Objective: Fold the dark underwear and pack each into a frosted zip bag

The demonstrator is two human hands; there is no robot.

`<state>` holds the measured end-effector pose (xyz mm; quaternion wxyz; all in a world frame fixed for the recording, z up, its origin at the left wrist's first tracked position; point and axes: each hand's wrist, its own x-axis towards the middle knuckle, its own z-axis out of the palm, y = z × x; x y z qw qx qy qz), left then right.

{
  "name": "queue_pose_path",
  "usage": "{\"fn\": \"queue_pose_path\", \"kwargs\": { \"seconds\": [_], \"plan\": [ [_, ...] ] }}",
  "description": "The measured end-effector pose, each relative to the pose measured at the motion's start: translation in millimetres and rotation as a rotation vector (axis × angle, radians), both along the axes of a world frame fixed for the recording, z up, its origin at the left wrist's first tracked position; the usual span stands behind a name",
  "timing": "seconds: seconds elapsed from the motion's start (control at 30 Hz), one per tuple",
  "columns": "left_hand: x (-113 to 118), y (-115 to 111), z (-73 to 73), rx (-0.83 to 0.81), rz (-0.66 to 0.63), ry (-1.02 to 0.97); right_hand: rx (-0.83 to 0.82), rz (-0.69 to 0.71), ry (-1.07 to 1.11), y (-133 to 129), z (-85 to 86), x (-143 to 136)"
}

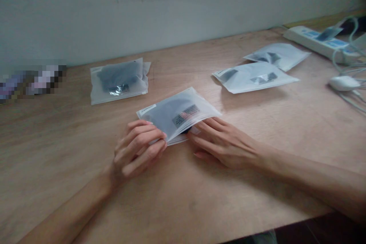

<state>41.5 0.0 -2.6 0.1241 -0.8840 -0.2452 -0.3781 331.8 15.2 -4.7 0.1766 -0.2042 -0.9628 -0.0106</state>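
Note:
A frosted plastic bag with a printed label lies at the middle of the wooden table, its near edge parted. My left hand pinches the bag's near left corner between thumb and fingers. The fingertips of my right hand reach inside the opening, beside something dark that is mostly hidden. Whether those fingers grip anything is out of sight.
Another frosted bag with dark contents lies at the back left. Two more bags, one partly over the other, are at the back right. Beyond them are a power strip, white cables and a white plug.

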Motion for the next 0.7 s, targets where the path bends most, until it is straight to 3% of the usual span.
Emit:
{"fn": "queue_pose_path", "kwargs": {
  "seconds": [0.23, 0.43, 0.7],
  "plan": [
    [6, 2, 1.8, -0.142, -0.008, 0.061, -0.085, -0.084, -0.056, -3, -0.9, 0],
    [5, 7, -3.3, -0.359, 0.115, 0.148, -0.024, -0.067, -0.046, -2, 1.0, 0],
    [1, 9, -6.0, -0.508, 0.116, 0.163, 0.255, 0.136, 0.371, -4, 2.8, 7]
  ]
}}
